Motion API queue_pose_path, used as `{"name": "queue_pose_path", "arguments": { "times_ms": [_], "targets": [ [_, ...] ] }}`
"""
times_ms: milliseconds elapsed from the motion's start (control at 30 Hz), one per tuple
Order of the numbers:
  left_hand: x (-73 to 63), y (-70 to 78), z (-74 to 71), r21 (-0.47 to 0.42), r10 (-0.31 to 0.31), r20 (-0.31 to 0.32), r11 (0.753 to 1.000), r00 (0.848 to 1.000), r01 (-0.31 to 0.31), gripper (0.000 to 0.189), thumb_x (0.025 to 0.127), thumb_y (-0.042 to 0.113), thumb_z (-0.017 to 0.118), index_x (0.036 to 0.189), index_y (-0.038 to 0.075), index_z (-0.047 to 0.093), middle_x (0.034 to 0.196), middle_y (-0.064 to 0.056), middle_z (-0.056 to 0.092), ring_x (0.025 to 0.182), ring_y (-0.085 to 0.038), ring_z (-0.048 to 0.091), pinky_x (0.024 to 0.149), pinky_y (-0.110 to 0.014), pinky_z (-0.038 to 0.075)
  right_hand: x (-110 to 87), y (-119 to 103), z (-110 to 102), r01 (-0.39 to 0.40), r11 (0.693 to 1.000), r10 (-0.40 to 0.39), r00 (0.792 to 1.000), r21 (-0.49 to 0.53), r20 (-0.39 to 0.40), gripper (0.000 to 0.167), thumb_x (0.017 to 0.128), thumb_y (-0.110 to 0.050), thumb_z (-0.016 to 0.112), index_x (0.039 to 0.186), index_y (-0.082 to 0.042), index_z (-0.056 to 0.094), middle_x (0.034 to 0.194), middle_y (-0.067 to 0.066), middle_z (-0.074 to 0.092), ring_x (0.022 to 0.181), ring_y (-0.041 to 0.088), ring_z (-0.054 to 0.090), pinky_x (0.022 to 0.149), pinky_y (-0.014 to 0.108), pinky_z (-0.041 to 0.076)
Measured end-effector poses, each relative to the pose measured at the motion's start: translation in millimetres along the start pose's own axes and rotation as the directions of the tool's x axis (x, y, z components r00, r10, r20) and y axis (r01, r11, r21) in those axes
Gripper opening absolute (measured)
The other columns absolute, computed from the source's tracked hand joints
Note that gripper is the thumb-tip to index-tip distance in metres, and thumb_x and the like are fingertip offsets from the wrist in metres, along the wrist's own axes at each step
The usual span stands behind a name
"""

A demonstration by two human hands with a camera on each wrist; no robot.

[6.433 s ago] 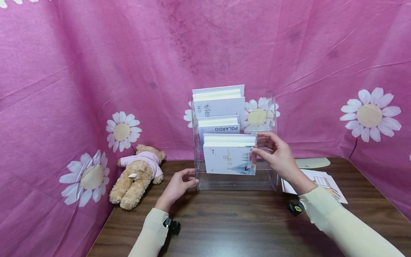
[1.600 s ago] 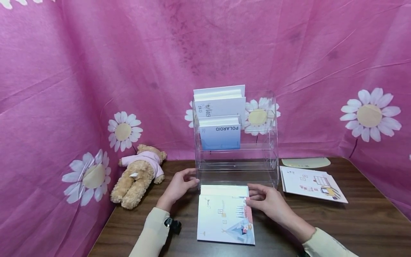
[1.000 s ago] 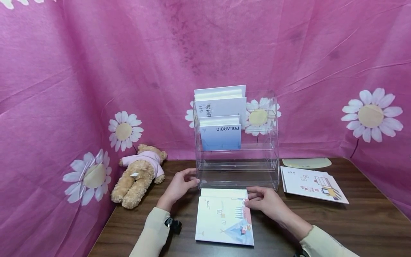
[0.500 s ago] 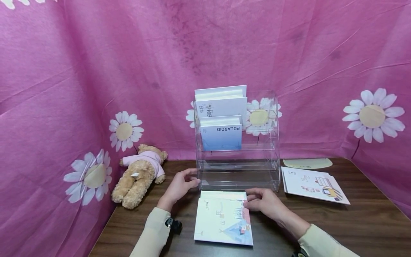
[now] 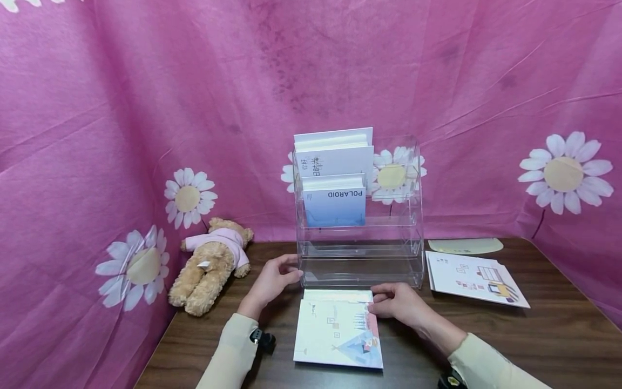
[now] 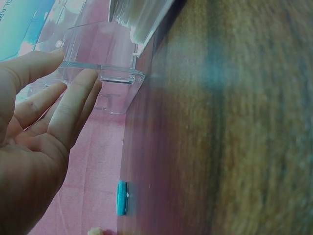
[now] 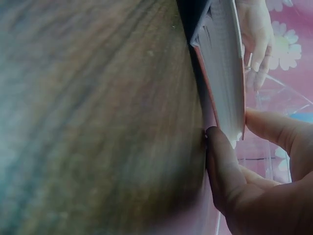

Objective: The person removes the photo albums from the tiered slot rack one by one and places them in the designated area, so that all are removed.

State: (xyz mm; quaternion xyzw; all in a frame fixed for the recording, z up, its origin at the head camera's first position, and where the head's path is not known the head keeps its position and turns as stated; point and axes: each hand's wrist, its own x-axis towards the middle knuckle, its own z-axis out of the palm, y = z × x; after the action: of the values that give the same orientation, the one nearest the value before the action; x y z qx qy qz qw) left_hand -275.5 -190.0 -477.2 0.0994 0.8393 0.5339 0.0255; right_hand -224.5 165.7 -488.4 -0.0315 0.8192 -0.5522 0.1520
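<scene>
My right hand (image 5: 400, 305) pinches the upper right edge of a small thick book (image 5: 325, 335) with a blue tent drawn on its cover. The book lies at the table's front, spread slightly at its far edge. In the right wrist view the thumb rests on the cover and the fingers (image 7: 222, 166) are at the lower cover, with the white page block (image 7: 222, 73) between. My left hand (image 5: 272, 278) is at the lower left side of a clear tiered display rack (image 5: 359, 274), fingers loosely extended against its side panel (image 6: 117, 71).
Upper tiers of the rack hold a white book (image 5: 332, 162) and a blue POLAROID book (image 5: 335, 208). A stack of books (image 5: 471, 281) lies right of the rack, before a pale flat sheet (image 5: 466, 246). A teddy bear (image 5: 214, 265) lies face down at left. A pink flowered cloth (image 5: 243, 108) hangs behind.
Since the earliest frame, my right hand has brought the tent book from the rack down onto the table in front. In the last second book and hand shifted slightly nearer. My left hand stayed put.
</scene>
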Motion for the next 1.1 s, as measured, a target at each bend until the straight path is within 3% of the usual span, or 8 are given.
{"name": "queue_pose_path", "arguments": {
  "times_ms": [767, 1100],
  "targets": [
    [-0.4, -0.1, 0.4, -0.022, 0.000, -0.003, 1.000, 1.000, 0.000, 0.049, 0.104, 0.013, 0.080, 0.150, 0.003, 0.067, 0.139, -0.018, 0.077, 0.120, -0.028, 0.077, 0.094, -0.033, 0.065, 1.6, -6.5, -0.4, -0.078, 0.991, 0.076, 0.997, 0.110, 0.021, 0.064, 0.089, 0.001, 0.089, 0.145, 0.017, 0.062, 0.116, 0.020, 0.075, 0.097, 0.017, 0.076, 0.088, 0.035, 0.069],
    [-0.8, -0.6, 0.2, -0.006, 0.001, -0.001, 1.000, 1.000, -0.001, 0.049, 0.104, 0.014, 0.080, 0.150, 0.004, 0.068, 0.139, -0.018, 0.077, 0.120, -0.028, 0.077, 0.094, -0.034, 0.065, -2.6, -6.4, 2.2, -0.048, 0.999, 0.049, 0.998, 0.021, -0.040, 0.061, 0.086, -0.007, 0.093, 0.139, 0.012, 0.069, 0.112, 0.012, 0.081, 0.100, 0.017, 0.073, 0.085, 0.030, 0.064]
  ]
}}
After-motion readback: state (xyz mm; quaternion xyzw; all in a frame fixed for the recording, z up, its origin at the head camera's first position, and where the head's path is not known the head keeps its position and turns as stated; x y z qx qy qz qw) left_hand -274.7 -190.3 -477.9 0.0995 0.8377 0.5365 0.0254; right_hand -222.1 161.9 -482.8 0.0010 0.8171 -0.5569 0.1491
